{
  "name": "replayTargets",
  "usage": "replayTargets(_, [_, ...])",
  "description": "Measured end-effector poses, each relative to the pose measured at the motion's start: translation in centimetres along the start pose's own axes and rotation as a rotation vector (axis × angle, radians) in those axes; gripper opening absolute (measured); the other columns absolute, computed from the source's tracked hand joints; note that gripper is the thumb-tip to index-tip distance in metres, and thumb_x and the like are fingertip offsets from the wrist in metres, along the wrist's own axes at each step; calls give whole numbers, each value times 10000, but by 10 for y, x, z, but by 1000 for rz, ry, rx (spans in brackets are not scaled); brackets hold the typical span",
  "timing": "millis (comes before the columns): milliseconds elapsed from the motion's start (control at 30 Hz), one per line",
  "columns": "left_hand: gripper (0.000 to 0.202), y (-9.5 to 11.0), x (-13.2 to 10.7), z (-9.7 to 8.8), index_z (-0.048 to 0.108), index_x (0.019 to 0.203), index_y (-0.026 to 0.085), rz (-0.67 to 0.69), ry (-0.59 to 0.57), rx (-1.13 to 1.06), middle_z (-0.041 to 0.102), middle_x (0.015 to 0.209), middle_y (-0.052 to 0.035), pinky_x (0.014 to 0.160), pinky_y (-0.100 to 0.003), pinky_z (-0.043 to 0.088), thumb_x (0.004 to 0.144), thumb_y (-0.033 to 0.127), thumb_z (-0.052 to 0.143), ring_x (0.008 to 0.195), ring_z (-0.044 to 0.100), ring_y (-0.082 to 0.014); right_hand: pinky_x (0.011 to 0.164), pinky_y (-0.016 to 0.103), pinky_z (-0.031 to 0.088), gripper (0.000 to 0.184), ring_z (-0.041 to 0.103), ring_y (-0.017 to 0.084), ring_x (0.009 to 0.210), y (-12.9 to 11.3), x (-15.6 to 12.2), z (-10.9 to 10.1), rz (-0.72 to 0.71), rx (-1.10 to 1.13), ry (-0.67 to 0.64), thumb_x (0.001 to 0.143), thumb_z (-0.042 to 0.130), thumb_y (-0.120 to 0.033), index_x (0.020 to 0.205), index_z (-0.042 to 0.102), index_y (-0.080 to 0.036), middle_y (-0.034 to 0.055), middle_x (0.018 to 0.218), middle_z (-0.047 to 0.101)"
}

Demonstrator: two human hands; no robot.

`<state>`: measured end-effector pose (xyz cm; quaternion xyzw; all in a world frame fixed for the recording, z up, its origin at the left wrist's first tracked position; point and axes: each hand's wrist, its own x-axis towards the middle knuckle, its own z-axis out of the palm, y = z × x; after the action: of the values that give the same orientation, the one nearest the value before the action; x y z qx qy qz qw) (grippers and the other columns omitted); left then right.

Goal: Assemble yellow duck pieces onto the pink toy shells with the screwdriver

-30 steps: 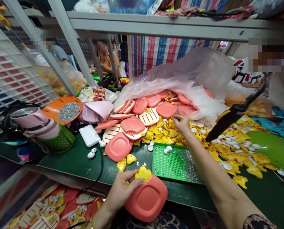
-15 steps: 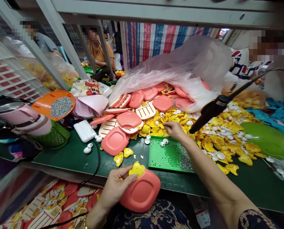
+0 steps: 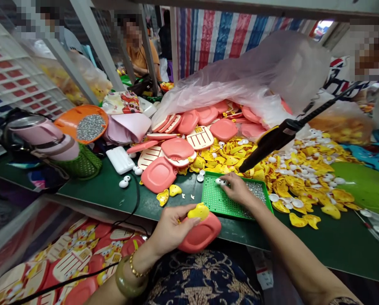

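From here, the fingers of the left hand pinch a yellow piece against a pink plate, near the front edge of the desk. The right hand has its fingers on a white eye pair in the green tray; I can't tell whether they grip it. Metal bits lie there and in the orange dish. Two yellow shells sit left, bare desk before them.
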<state>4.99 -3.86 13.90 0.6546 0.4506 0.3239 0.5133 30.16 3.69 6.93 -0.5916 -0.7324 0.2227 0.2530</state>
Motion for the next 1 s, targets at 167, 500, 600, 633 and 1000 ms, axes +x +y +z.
replayTargets(167, [309, 13, -12, 2, 639, 1150, 118, 445, -52, 374, 732, 842, -84, 640, -257, 557, 865, 216, 570, 671, 664, -145, 724, 305, 551, 302, 656, 154, 828, -52, -32, -38, -69, 682, -170, 799, 644, -302, 1080, 593, -203, 62, 977, 684])
replayTargets(500, [522, 23, -16, 16, 281, 1377, -47, 824, -55, 731, 674, 957, -192, 742, -369, 594, 927, 151, 457, 880, 670, -232, 815, 339, 538, 189, 638, 167, 934, -89, -65, -68, -362, 546, -334, 856, 579, -209, 1038, 621, -233, 65, 1006, 670])
replayTargets(600, [481, 27, -15, 17, 327, 1337, -62, 845, -58, 759, 677, 955, -194, 766, -370, 593, 924, 141, 467, 882, 672, -232, 833, 340, 534, 248, 636, 165, 962, -85, -66, -71, -418, 497, -329, 856, 582, -188, 1089, 630, -257, 57, 1025, 676])
replayTargets(633, [471, 28, -15, 17, 339, 1329, -59, 847, -62, 766, 675, 978, -200, 769, -372, 594, 924, 142, 470, 886, 672, -234, 841, 338, 532, 265, 635, 163, 972, -85, -67, -72, -426, 490, -329, 859, 579, -180, 1105, 630, -266, 54, 1032, 677])
replayTargets(1000, [398, 26, -15, 20, 405, 1307, 6, 818, -99, 755, 659, 1058, -207, 807, -405, 584, 937, 148, 436, 986, 653, -249, 794, 317, 552, 289, 672, 168, 924, -84, -76, -72, -412, 394, -272, 869, 567, -195, 1133, 644, -286, 46, 993, 721])
